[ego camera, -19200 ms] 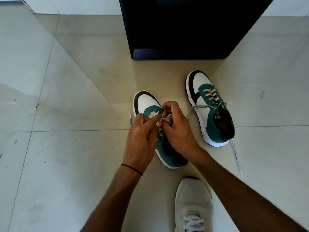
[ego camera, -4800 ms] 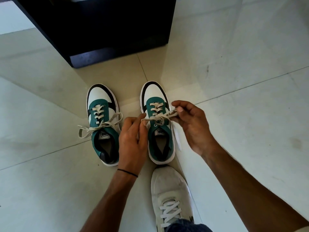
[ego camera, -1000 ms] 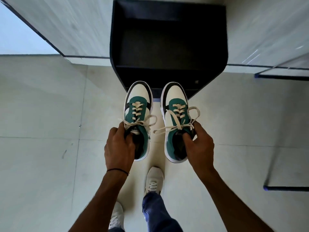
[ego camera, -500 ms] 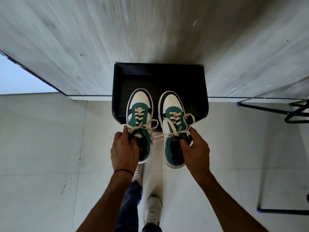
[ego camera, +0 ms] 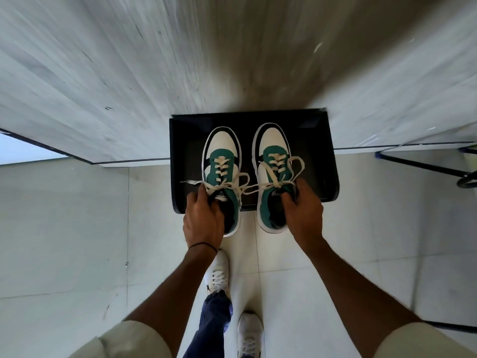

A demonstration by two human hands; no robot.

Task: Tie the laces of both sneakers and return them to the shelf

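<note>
The person stood over a low black shelf set against a pale grey wall, holding a sneaker in each hand. The left hand was closed on the collar of the left sneaker, fingers hooked into the opening beside the tongue, and a thin dark band circled that wrist. The right hand was clamped the same way on the collar of the right sneaker, its thumb inside the opening. Both shoes were white at the toe with green panels and black trim, pointed toe-first toward the wall and lying side by side with a narrow gap between them. Their front halves were over the dark top of the shelf while the heels hung past its front edge above the floor; whether the soles touched the shelf could not be told. The cream laces on each shoe were knotted in bows, and one loose end stretched across the gap from one shoe to the other. Below the arms, the person's own white shoes and a blue trouser leg showed on the pale tiles. A dark metal frame stood at the right, well apart from the shelf.
</note>
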